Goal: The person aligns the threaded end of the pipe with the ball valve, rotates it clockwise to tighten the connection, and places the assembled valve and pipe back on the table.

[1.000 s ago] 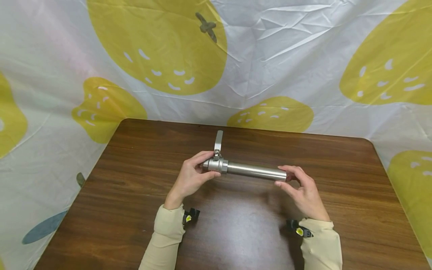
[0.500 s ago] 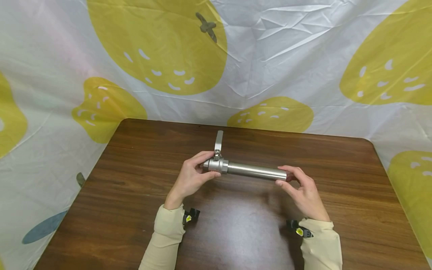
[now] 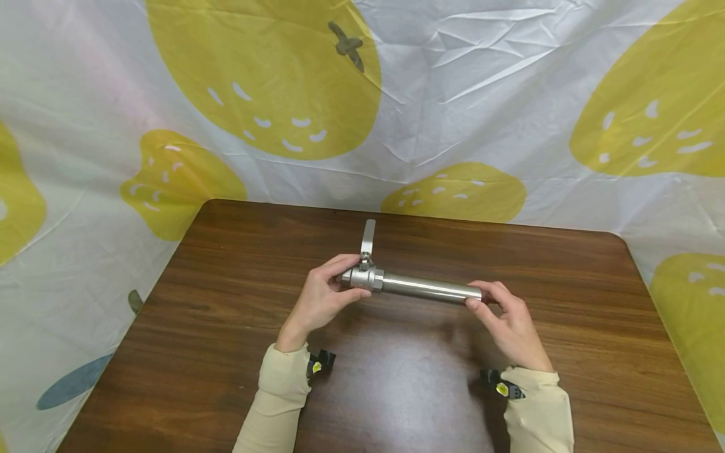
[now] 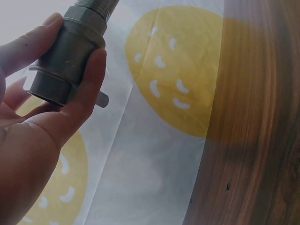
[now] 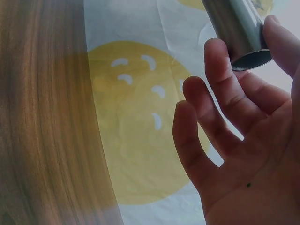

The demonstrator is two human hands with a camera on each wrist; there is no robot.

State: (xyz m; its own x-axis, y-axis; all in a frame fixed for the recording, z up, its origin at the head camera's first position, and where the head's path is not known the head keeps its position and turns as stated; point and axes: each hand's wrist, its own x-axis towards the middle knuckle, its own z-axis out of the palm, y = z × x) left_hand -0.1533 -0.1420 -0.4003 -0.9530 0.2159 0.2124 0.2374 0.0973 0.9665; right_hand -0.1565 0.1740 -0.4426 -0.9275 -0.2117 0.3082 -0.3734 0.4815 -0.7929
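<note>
In the head view, a silver ball valve (image 3: 363,277) with a flat lever handle (image 3: 368,236) is held above the table by my left hand (image 3: 317,303). Fingers lie on its far side and the thumb on its near side; the left wrist view shows them around the valve body (image 4: 70,58). A straight metal pipe (image 3: 427,287) extends to the right from the valve's hex end, with threads visible at the joint. My right hand (image 3: 510,322) pinches the pipe's far end between thumb and fingers. In the right wrist view, the pipe's open end (image 5: 239,37) faces the palm, other fingers spread apart.
A brown wood-grain table (image 3: 226,264) lies beneath both hands. White fabric (image 3: 430,113) printed with yellow fruit hangs behind it and along the sides. Each wrist carries a small black camera mount, such as the left one (image 3: 320,363).
My right thumb and fingers have shifted slightly around the pipe's end, the thumb now lying higher over it. The valve and pipe have moved barely to the right. My left hand keeps its hold.
</note>
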